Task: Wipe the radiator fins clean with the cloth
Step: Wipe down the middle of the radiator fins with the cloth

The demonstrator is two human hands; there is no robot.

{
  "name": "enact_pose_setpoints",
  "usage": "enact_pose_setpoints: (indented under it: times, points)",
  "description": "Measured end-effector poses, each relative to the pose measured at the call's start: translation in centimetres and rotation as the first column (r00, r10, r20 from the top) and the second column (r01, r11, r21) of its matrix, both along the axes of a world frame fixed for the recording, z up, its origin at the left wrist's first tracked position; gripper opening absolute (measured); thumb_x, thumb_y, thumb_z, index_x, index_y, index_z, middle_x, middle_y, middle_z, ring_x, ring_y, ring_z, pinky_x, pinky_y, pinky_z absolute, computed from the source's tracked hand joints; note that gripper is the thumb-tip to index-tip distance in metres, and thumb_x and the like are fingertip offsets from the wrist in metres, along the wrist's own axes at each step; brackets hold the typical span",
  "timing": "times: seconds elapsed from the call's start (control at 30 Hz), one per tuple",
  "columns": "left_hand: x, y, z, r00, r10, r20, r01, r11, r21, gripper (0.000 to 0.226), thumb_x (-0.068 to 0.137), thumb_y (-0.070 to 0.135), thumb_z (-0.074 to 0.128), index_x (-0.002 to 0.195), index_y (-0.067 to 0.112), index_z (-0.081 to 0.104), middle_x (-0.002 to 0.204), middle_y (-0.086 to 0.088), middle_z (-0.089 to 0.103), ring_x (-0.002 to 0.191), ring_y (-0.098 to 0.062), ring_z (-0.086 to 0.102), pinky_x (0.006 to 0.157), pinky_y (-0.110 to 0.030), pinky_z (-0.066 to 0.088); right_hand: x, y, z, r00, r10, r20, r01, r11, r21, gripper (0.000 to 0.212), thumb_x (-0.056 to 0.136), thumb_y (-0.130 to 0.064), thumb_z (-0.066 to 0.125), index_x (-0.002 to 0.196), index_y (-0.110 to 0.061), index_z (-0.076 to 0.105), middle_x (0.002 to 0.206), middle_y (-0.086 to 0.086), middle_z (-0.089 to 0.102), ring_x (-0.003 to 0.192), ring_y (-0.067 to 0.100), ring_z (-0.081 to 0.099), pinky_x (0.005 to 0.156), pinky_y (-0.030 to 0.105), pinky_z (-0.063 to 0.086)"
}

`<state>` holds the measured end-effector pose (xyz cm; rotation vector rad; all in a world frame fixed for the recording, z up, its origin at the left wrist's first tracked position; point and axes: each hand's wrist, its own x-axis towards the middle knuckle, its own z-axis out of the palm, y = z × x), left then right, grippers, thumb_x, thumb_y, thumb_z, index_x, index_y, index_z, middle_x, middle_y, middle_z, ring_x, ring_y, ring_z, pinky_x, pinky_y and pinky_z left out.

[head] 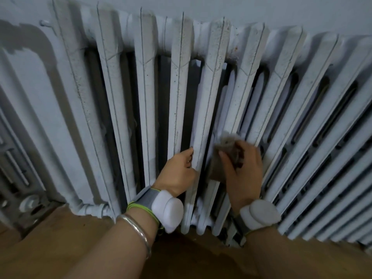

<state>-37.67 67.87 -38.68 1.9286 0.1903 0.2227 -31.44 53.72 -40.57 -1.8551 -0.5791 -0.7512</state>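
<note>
Cloth [225,152] sits bunched under right hand [243,174], gripped against radiator [201,109] mid-fin. Left hand [179,174] seemingly grips the neighbouring fin. Best wipe full length, working into gaps, keeping pressure steady.

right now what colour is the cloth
Greyish brown cloth, seen in the head view, held by the right hand.
</note>
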Motion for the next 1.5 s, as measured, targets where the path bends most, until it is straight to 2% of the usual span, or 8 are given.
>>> enact_pose_setpoints:
  times: [0.1,0.33,0.6,0.9,1.1,1.23,1.37,1.5]
  points:
    - [-0.1,0.1,0.2,1.000,0.005,0.009,-0.005,0.998,0.056,0.064,0.087,-0.015,0.041,0.144,0.014,0.033,0.118,0.015,0.041,0.121,-0.005,0.042,0.091,-0.007,0.033,1.0,0.3,1.5,0.982,-0.059,0.180,0.058,0.998,0.014,0.029,0.089,-0.015,0.065,0.116,-0.009,0.056,0.115,0.002,0.044,0.105,0.007,0.044,0.098,0.012,0.036]
    - [0.0,1.1,-0.3,1.000,-0.017,-0.021,0.020,0.986,0.167,0.069,0.085,-0.007,0.046,0.146,0.021,0.031,0.144,-0.002,0.045,0.135,-0.013,0.039,0.113,-0.032,0.032,1.9,0.9,-1.8,0.970,-0.125,0.209,0.142,0.987,-0.071,0.035,0.085,-0.008,0.068,0.113,-0.017,0.051,0.119,0.010,0.045,0.105,0.028,0.051,0.090,0.037,0.051]
    - [-0.1,1.5,-0.5,0.998,-0.041,-0.054,0.051,0.979,0.195,0.072,0.088,-0.001,0.050,0.150,0.023,0.022,0.148,-0.001,0.040,0.135,-0.011,0.037,0.113,-0.030,0.031,1.0,1.0,-7.4,0.990,-0.123,0.074,0.134,0.975,-0.178,0.042,0.080,0.002,0.069,0.112,-0.016,0.050,0.119,0.011,0.045,0.099,0.030,0.051,0.083,0.033,0.049]
    - [-0.5,1.6,-1.0,0.997,-0.067,-0.031,0.069,0.995,0.077,0.074,0.088,-0.007,0.049,0.149,0.023,0.019,0.150,0.000,0.035,0.137,-0.008,0.032,0.108,-0.020,0.027,0.3,1.0,-12.0,0.991,-0.133,-0.026,0.121,0.958,-0.261,0.032,0.084,-0.004,0.068,0.108,-0.015,0.051,0.114,0.009,0.048,0.092,0.030,0.054,0.080,0.026,0.041]
    - [-1.4,2.4,-1.1,0.992,-0.126,-0.017,0.128,0.987,0.098,0.074,0.088,-0.005,0.048,0.149,0.026,0.020,0.150,0.008,0.032,0.137,-0.002,0.030,0.114,-0.026,0.027,-0.2,0.1,-14.1,0.971,-0.102,-0.215,0.014,0.926,-0.377,0.025,0.087,-0.005,0.064,0.109,-0.011,0.056,0.112,0.012,0.055,0.090,0.037,0.058,0.080,0.039,0.051]
    - [-2.1,3.3,-0.9,0.993,-0.116,-0.014,0.117,0.981,0.157,0.068,0.088,-0.009,0.046,0.146,0.022,0.028,0.145,0.005,0.041,0.133,-0.005,0.037,0.113,-0.026,0.031,-0.5,-0.9,-13.6,0.884,-0.152,-0.442,-0.108,0.854,-0.509,0.035,0.094,-0.022,0.057,0.127,-0.013,0.052,0.120,0.010,0.058,0.102,0.033,0.059,0.085,0.039,0.050]
    - [-2.6,4.8,-1.2,0.999,-0.046,-0.014,0.047,0.984,0.173,0.052,0.086,-0.018,0.042,0.133,0.004,0.047,0.128,-0.012,0.055,0.115,-0.014,0.051,0.096,-0.011,0.041,-1.4,-0.9,-11.1,0.848,-0.129,-0.514,-0.220,0.796,-0.564,0.038,0.095,-0.027,0.054,0.131,-0.017,0.047,0.112,0.007,0.065,0.099,0.025,0.063,0.079,0.027,0.048]
    - [-2.7,6.4,-1.6,0.993,0.115,-0.014,-0.109,0.968,0.228,0.036,0.087,-0.008,0.046,0.110,0.011,0.067,0.103,-0.004,0.067,0.104,-0.017,0.062,0.101,-0.033,0.046,-2.5,0.4,-7.0,0.915,0.023,-0.403,-0.215,0.873,-0.438,0.031,0.093,-0.024,0.057,0.124,-0.020,0.048,0.108,0.003,0.063,0.092,0.021,0.063,0.068,0.020,0.046]
